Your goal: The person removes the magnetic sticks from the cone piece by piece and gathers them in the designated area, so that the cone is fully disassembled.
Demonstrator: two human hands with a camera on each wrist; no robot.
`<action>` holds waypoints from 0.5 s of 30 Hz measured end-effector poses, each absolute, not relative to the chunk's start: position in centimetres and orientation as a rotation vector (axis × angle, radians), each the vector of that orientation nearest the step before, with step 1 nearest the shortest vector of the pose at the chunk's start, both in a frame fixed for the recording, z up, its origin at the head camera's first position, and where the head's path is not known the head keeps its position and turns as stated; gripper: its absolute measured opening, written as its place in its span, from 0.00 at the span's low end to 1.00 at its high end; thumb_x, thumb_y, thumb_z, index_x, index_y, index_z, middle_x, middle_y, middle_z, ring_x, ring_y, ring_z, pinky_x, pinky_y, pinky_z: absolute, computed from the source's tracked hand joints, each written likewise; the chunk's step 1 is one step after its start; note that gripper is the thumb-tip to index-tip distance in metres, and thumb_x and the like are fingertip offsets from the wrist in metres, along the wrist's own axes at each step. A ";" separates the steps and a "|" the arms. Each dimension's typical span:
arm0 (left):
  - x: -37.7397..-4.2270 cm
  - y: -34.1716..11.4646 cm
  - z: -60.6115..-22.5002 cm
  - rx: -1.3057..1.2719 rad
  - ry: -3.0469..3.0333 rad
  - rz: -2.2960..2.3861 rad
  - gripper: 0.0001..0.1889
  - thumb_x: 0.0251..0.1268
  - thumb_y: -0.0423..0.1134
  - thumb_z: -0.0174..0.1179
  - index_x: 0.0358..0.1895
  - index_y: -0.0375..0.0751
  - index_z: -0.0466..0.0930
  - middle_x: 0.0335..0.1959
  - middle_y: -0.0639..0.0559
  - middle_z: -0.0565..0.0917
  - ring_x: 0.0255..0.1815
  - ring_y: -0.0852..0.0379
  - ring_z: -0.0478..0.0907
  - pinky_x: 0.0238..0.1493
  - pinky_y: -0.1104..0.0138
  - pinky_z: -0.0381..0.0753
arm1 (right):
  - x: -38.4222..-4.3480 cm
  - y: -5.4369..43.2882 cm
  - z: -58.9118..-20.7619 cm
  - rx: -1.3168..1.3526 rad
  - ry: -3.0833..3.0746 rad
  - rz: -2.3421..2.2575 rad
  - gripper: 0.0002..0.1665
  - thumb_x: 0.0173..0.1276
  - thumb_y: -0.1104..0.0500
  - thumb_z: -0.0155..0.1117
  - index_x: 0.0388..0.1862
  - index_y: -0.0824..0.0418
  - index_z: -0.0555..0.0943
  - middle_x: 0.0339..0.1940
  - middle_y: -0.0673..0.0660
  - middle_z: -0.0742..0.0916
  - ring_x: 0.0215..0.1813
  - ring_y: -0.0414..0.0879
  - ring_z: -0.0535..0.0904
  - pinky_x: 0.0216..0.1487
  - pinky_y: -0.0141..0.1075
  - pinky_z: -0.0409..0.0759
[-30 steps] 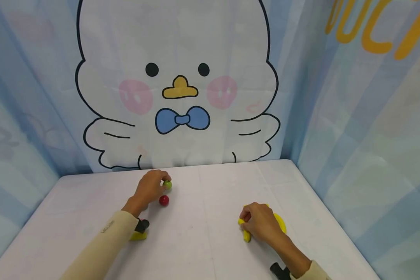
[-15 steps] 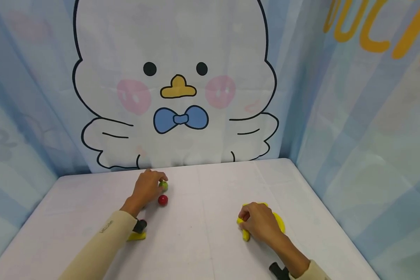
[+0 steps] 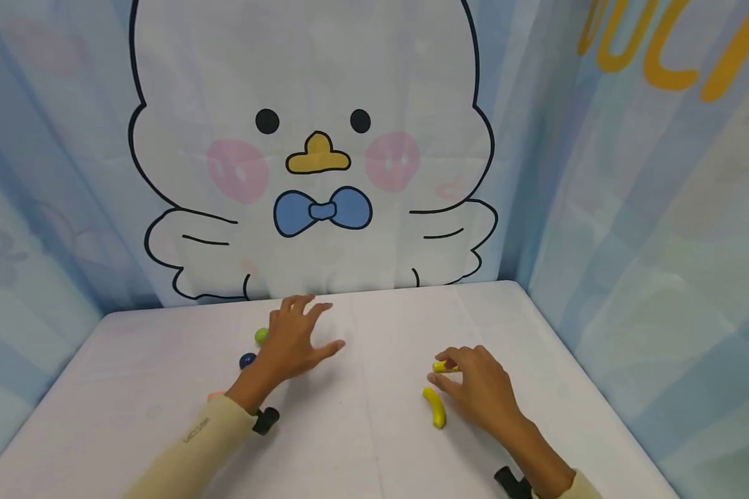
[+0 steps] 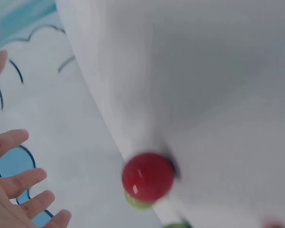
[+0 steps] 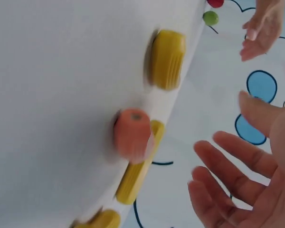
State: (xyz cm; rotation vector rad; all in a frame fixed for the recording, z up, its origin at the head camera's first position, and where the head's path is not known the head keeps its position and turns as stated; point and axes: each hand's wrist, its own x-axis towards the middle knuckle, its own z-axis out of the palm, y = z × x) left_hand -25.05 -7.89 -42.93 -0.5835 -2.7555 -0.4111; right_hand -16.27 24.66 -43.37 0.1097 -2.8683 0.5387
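Note:
In the head view my left hand [image 3: 290, 339] is spread over the back left of the table, fingers and thumb apart and holding nothing. Its wrist camera catches a shiny red ball [image 4: 148, 177] on the table, with a green ball partly hidden behind it. My right hand [image 3: 483, 395] hovers above several small yellow toy pieces, fingers loosely bent, nothing between them. A curved yellow toy banana [image 3: 435, 407] lies beside its thumb, and a ridged yellow piece [image 3: 446, 366] shows behind its fingers. The right wrist view adds an orange-pink toy [image 5: 133, 135] near a long yellow piece [image 5: 126, 187].
A green ball [image 3: 261, 336] and a dark blue ball [image 3: 247, 360] sit left of my left hand. An orange thing [image 3: 215, 396] shows past the left sleeve. White cloth covers the table [image 3: 374, 416]; a printed curtain [image 3: 374, 256] stands behind its far edge.
My left hand has left the green ball, opened and moved right; the blue ball now shows and the red one is hidden in the head view. My right hand has lifted and opened off the yellow pieces.

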 end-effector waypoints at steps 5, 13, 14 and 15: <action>-22.7 -5.0 -43.4 -0.672 -2.786 -0.356 0.52 0.61 0.76 0.64 0.83 0.52 0.64 0.86 0.36 0.58 0.86 0.29 0.54 0.75 0.30 0.65 | -16.1 26.3 -43.6 0.251 -2.744 0.434 0.34 0.64 0.44 0.81 0.67 0.53 0.84 0.58 0.57 0.90 0.58 0.54 0.78 0.59 0.53 0.83; -20.0 -3.6 -44.0 -0.751 -2.871 -0.205 0.62 0.54 0.85 0.59 0.88 0.58 0.49 0.90 0.40 0.40 0.89 0.28 0.35 0.78 0.24 0.50 | -16.4 28.9 -44.1 0.295 -2.749 0.246 0.50 0.67 0.32 0.73 0.82 0.48 0.69 0.79 0.64 0.76 0.81 0.70 0.64 0.77 0.77 0.54; -19.8 -4.0 -43.9 -0.741 -2.864 -0.183 0.62 0.54 0.85 0.59 0.88 0.58 0.49 0.90 0.40 0.39 0.89 0.28 0.35 0.78 0.23 0.48 | -16.5 29.3 -44.1 0.286 -2.757 0.221 0.51 0.67 0.30 0.72 0.83 0.46 0.68 0.80 0.65 0.74 0.82 0.72 0.62 0.76 0.79 0.51; -19.6 -4.5 -43.9 -0.726 -2.851 -0.170 0.61 0.54 0.85 0.59 0.88 0.58 0.50 0.90 0.39 0.39 0.89 0.28 0.34 0.77 0.22 0.47 | -16.6 29.8 -44.1 0.277 -2.765 0.197 0.52 0.66 0.28 0.70 0.84 0.45 0.67 0.82 0.66 0.72 0.83 0.74 0.60 0.76 0.80 0.49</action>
